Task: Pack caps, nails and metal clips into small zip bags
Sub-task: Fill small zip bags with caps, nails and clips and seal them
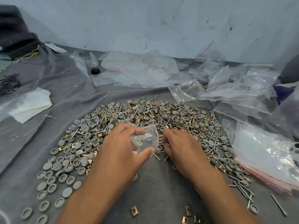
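Holding one small zip bag [145, 139] between curled fingers and thumb, the left hand [123, 147] kept a grasping grip on it just above the near middle of the grey cloth [68, 88] that covered the surface. The bag's mouth, edged in red, faced the right hand [179, 147], and inside showed a few nails and one brass-coloured clip. The right hand lay just beside that mouth with its fingers curled down into the heap; whether its grip held anything could not be told. The heap [145, 117] spread in an arc from the cloth's near left to its right side, grey caps, nails and metal clips mixed, far too many of each to count. About four loose clips [134, 210] lay apart toward the near edge, and one long nail [278, 204] lay alone at the near right. A stack of filled zip bags [265, 157] sat along the right edge, with empty bags [139, 70] scattered by the far wall. One small black object [95, 70] sat among them.
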Demonstrator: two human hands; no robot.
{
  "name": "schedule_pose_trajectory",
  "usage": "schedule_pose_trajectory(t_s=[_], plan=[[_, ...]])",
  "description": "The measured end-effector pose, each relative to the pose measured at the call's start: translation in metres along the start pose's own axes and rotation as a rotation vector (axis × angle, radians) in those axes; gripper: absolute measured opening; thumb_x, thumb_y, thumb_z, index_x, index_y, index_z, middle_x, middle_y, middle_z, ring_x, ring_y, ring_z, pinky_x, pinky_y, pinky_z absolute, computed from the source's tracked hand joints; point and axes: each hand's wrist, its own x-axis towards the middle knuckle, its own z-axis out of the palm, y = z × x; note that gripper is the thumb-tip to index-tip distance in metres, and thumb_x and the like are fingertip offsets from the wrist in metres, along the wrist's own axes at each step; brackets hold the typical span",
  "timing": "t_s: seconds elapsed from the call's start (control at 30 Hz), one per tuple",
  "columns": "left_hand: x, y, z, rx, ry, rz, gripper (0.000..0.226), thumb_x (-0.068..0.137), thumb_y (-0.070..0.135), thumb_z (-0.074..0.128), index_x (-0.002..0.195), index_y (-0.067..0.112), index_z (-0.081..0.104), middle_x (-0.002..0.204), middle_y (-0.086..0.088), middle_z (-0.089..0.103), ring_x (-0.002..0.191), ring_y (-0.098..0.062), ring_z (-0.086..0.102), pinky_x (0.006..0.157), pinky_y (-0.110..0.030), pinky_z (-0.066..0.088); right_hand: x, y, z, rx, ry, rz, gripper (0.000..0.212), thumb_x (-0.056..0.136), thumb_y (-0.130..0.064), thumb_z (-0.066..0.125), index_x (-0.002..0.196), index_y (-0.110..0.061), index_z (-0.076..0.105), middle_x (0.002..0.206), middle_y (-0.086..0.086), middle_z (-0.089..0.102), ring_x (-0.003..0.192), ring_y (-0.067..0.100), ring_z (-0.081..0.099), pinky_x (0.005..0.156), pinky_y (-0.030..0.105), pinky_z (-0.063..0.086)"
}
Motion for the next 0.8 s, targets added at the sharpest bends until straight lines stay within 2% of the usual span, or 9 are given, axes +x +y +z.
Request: schedule_pose_trajectory(t_s=[0.1,0.23,0.33,0.47,0.57,0.63,0.67,0.73,0.8], plan=[[0.0,-0.002,0.0,-0.001,0.005,0.009,0.047,0.073,0.051,0.08,0.115,0.04,0.064,0.106,0.027,0.051,0.09,0.011,0.054,0.067,-0.008,0.04,0.002,0.003,-0.002,0.159,0.031,0.079,0.005,0.104,-0.032,0.047,0.1,-0.03,0.048,0.097,-0.013,0.054,0.091,0.014,0.049,0.073,0.036,0.045],[0.0,-0.003,0.0,0.014,0.003,0.021,0.046,0.072,0.056,0.076,0.114,0.043,0.062,0.106,0.027,0.05,0.09,0.012,0.053,0.068,-0.01,0.039,0.005,0.009,-0.01,0.651,0.067,0.174,0.009,0.102,-0.026,0.056,0.094,-0.029,0.054,0.079,-0.016,0.061,0.069,-0.003,0.054,0.058,0.014,0.039],[0.001,-0.003,0.001,0.021,-0.008,0.025,0.048,0.071,0.061,0.072,0.115,0.045,0.061,0.107,0.027,0.05,0.089,0.012,0.053,0.068,-0.01,0.038,0.007,0.011,-0.017,0.958,0.01,0.225,0.011,0.103,-0.023,0.056,0.092,-0.025,0.058,0.066,-0.022,0.057,0.056,-0.005,0.049,0.057,0.012,0.04],[0.0,-0.002,0.003,0.025,0.0,0.025,0.046,0.072,0.059,0.073,0.114,0.045,0.062,0.106,0.027,0.05,0.086,0.009,0.055,0.067,-0.009,0.038,0.005,0.01,-0.027,1.207,-0.057,0.239,0.012,0.103,-0.019,0.055,0.093,-0.02,0.062,0.07,-0.017,0.06,0.059,-0.004,0.052,0.058,0.01,0.042],[-0.001,0.0,0.006,0.013,0.009,0.023,0.046,0.074,0.056,0.076,0.116,0.043,0.062,0.107,0.026,0.05,0.081,0.007,0.057,0.069,-0.013,0.044,0.001,0.005,-0.033,1.269,-0.098,0.193,0.01,0.104,-0.014,0.054,0.096,-0.017,0.06,0.079,-0.011,0.065,0.079,0.007,0.066,0.065,0.021,0.05],[-0.002,0.001,0.007,-0.001,0.015,0.024,0.048,0.074,0.053,0.078,0.118,0.041,0.064,0.109,0.025,0.05,0.082,0.009,0.057,0.07,-0.015,0.046,-0.003,0.0,-0.04,1.24,-0.122,0.12,0.008,0.104,-0.015,0.054,0.098,-0.017,0.058,0.081,-0.008,0.066,0.081,0.013,0.07,0.062,0.023,0.052],[-0.002,0.001,0.007,-0.002,0.015,0.029,0.048,0.074,0.052,0.079,0.118,0.041,0.063,0.109,0.026,0.05,0.084,0.01,0.056,0.07,-0.015,0.046,-0.006,-0.003,-0.044,1.148,-0.121,0.068,0.008,0.104,-0.017,0.055,0.097,-0.021,0.057,0.081,-0.008,0.068,0.076,0.01,0.069,0.06,0.021,0.051],[-0.003,0.002,0.008,0.001,0.014,0.043,0.05,0.073,0.054,0.078,0.119,0.043,0.062,0.109,0.027,0.048,0.086,0.011,0.055,0.071,-0.015,0.045,-0.014,-0.007,-0.05,0.802,-0.077,-0.032,0.012,0.103,-0.025,0.056,0.094,-0.034,0.054,0.087,-0.015,0.066,0.071,0.002,0.064,0.061,0.016,0.048],[-0.003,0.002,0.008,0.018,0.016,0.058,0.051,0.071,0.055,0.078,0.118,0.044,0.06,0.108,0.03,0.046,0.084,0.01,0.056,0.071,-0.014,0.044,-0.023,-0.011,-0.056,0.417,-0.006,-0.133,0.009,0.101,-0.033,0.051,0.095,-0.039,0.049,0.095,-0.02,0.056,0.08,0.003,0.059,0.067,0.019,0.049]])
